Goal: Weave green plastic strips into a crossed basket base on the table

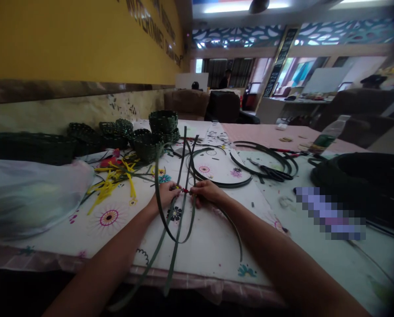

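My left hand (pixel 165 195) and my right hand (pixel 207 191) meet over a floral tablecloth (pixel 210 251), each pinching dark green weaving strips (pixel 184 207). Between my fingertips sits a small red piece (pixel 184 190), perhaps a clip or binding; its exact form is too small to tell. Long strips loop down toward me and hang over the table's front edge. More green strip curves in arcs (pixel 217 182) just beyond my right hand. Yellow strips (pixel 113 180) lie to the left of my left hand, apart from it.
Woven green baskets (pixel 163 121) stand along the wall at the back left, beside a translucent plastic bag (pixel 28 198). To the right lie black-handled scissors (pixel 271 173), a large dark coil (pixel 358 176), a plastic bottle (pixel 329 134) and a pixelated patch (pixel 329 215).
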`<state>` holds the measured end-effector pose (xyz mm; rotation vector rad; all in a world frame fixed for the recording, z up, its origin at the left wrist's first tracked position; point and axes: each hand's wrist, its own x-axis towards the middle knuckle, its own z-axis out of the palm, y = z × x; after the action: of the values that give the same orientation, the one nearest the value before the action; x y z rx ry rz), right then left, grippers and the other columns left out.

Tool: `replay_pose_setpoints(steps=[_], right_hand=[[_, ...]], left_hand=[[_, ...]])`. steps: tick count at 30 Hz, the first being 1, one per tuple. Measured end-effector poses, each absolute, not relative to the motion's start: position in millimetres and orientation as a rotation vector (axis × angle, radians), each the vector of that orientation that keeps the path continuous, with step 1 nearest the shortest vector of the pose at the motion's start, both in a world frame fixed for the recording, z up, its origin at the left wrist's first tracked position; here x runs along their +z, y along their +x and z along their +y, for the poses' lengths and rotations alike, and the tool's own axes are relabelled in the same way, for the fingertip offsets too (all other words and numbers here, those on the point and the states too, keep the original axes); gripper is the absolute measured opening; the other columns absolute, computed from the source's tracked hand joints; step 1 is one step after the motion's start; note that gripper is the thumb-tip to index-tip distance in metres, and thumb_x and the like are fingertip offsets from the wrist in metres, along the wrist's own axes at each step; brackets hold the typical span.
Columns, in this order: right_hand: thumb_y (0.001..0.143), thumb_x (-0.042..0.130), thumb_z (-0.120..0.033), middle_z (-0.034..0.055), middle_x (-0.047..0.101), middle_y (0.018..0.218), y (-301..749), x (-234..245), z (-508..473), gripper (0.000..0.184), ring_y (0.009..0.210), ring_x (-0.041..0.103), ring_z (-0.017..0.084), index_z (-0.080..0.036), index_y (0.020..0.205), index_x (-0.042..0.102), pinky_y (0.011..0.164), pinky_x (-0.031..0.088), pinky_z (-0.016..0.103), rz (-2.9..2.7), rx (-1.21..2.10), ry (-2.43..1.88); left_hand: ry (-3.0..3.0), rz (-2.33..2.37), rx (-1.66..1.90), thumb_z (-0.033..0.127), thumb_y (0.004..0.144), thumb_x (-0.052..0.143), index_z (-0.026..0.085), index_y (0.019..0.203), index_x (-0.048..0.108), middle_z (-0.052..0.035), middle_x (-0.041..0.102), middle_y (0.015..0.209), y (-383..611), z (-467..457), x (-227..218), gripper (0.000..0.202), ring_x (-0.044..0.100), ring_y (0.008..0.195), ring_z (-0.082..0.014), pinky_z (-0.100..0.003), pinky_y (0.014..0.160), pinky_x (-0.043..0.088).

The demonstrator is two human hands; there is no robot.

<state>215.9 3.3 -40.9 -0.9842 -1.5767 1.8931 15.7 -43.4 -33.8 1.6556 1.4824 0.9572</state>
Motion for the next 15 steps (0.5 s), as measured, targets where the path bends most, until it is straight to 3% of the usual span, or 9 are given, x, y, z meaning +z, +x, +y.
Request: replay_pose_setpoints(steps=[4,8,12,15], right_hand=[[0.071,0.071,-0.035,-0.0029,0.057,0.043,218.0,-41.9,4.2,0.026,0.036,0.054,0.012,-0.018,0.066,0.051,0.038,0.041,0.022,-1.638,1.795,-1.064],[0.076,0.065,-0.034,-0.0054,0.051,0.041,220.9,-39.7,5.9,0.025,0.036,0.043,0.009,-0.017,0.062,0.054,0.039,0.03,0.021,-1.925,1.349,-1.253],[0.075,0.069,-0.033,-0.0031,0.054,0.051,222.0,-33.9,7.7,0.026,0.05,0.046,0.01,-0.016,0.058,0.058,0.048,0.029,0.023,-2.202,0.895,-1.356],[0.073,0.072,-0.035,0.0,0.06,0.06,221.5,-30.4,6.9,0.024,0.058,0.05,0.012,-0.016,0.061,0.063,0.052,0.029,0.024,-2.33,0.671,-1.401]], left_hand=[[1.823,1.591,0.902,0.03,0.079,0.054,0.018,0.085,0.066,-0.0027,0.066,0.074,15.7,-42.5,-38.2,0.018,0.061,0.072,-0.0189,-0.028,0.065,0.044],[1.922,1.89,0.746,0.034,0.081,0.058,0.018,0.104,0.062,-0.0076,0.069,0.084,20.1,-46.7,-33.2,0.028,0.065,0.083,-0.0247,-0.032,0.071,0.044],[2.03,2.139,0.516,0.048,0.081,0.061,0.016,0.126,0.05,-0.0137,0.07,0.089,24.3,-57.6,-25.0,0.056,0.066,0.088,-0.0316,-0.036,0.071,0.045],[2.203,2.208,0.348,0.049,0.083,0.059,0.016,0.128,0.05,-0.0141,0.069,0.084,25.4,-65.5,-22.7,0.056,0.066,0.082,-0.0329,-0.038,0.069,0.047]])
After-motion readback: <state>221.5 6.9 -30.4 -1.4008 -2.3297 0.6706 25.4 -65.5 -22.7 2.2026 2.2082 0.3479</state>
